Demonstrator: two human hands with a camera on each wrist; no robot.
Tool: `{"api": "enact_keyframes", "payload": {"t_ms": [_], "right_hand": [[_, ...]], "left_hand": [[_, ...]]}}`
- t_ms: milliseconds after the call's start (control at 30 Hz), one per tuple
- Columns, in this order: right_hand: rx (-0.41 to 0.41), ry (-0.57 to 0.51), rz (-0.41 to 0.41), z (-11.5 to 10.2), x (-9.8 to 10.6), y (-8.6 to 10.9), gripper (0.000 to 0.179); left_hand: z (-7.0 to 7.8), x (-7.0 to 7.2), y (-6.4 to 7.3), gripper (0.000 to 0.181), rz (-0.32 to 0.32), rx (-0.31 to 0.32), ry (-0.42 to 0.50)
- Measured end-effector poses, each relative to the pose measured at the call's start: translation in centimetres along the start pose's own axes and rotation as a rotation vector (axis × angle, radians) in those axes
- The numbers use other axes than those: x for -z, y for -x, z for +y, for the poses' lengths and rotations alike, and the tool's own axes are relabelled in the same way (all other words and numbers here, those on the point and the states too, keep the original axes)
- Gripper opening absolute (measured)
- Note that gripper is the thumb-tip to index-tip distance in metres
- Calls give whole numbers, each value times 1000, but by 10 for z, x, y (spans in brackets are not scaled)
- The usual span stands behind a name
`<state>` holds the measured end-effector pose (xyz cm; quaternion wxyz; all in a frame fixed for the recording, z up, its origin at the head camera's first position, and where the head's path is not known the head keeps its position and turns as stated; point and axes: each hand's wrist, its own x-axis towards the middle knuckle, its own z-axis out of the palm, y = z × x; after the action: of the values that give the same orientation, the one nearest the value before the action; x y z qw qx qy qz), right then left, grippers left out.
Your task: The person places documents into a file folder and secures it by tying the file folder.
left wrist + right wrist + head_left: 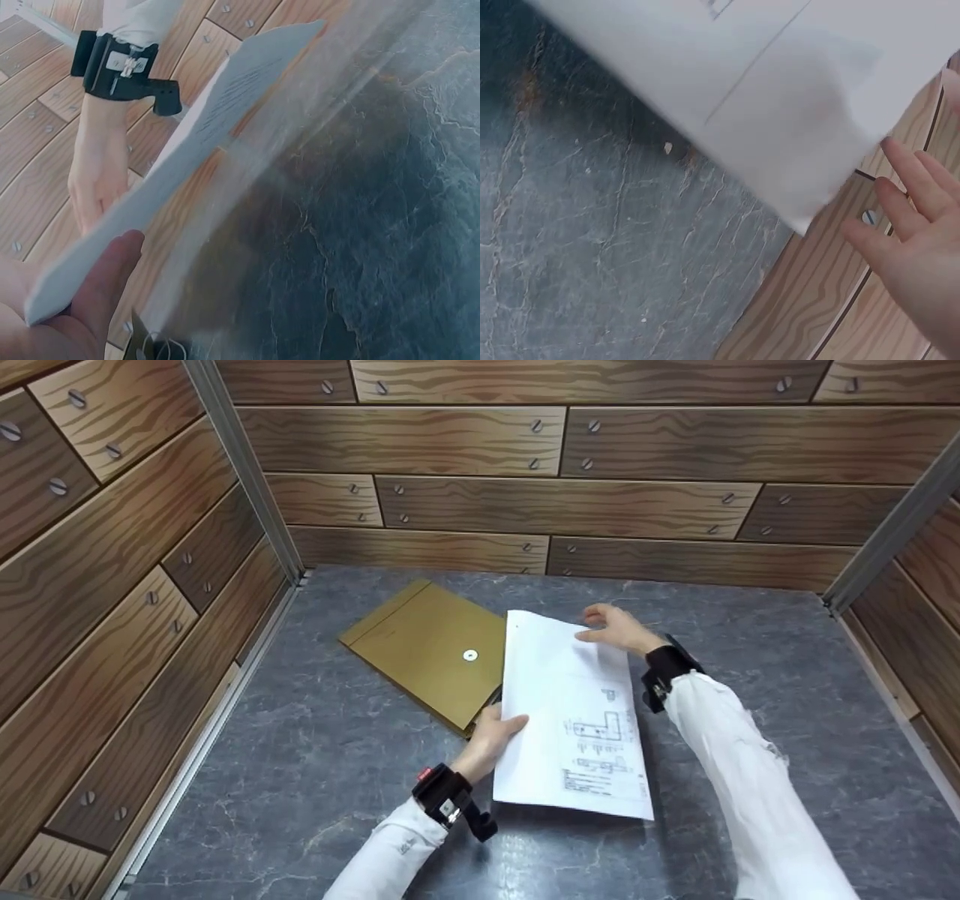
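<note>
Paper (562, 682), centre of frame, long axis running up it. Left hand (491, 737): clamped on paper's left edge, nearer. Right hand (621, 630): fingers apart, by its upper-right corner

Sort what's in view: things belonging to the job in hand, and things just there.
Belongs to the job:
printed paper, pinched by the left hand
right hand, near the paper's far edge
brown folder, judging by its closeness

Just there:
black wrist devices, worn
grey tabletop
wood-patterned walls

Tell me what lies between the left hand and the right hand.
The printed paper lies between the left hand and the right hand, as the head view shows.
</note>
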<state>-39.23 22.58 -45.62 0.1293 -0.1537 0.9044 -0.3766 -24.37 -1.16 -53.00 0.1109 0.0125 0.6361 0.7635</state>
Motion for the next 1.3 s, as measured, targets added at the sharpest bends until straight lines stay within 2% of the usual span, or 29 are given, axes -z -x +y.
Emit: {"api": "enact_keyframes", "payload": {"t_ms": [167, 433, 567, 733, 900, 1067, 1300], "right_hand": [[51, 91, -36, -7, -2, -1, 60], [131, 187, 49, -17, 7, -1, 42], [163, 198, -25, -23, 13, 2, 31], [118, 210, -177, -32, 19, 6, 33], [30, 207, -259, -37, 23, 11, 32], [4, 184, -288, -34, 23, 13, 29], [48, 191, -255, -22, 22, 16, 21]], "left_hand": [[0, -4, 0, 33, -7, -2, 2], [0, -3, 1, 32, -12, 25, -16], [-4, -1, 1, 30, -7, 41, -16], [-6, -1, 1, 29, -13, 32, 13], [-6, 0, 1, 29, -10, 19, -3], [-7, 0, 1, 28, -11, 36, -20], [-7, 0, 1, 27, -18, 50, -39]]}}
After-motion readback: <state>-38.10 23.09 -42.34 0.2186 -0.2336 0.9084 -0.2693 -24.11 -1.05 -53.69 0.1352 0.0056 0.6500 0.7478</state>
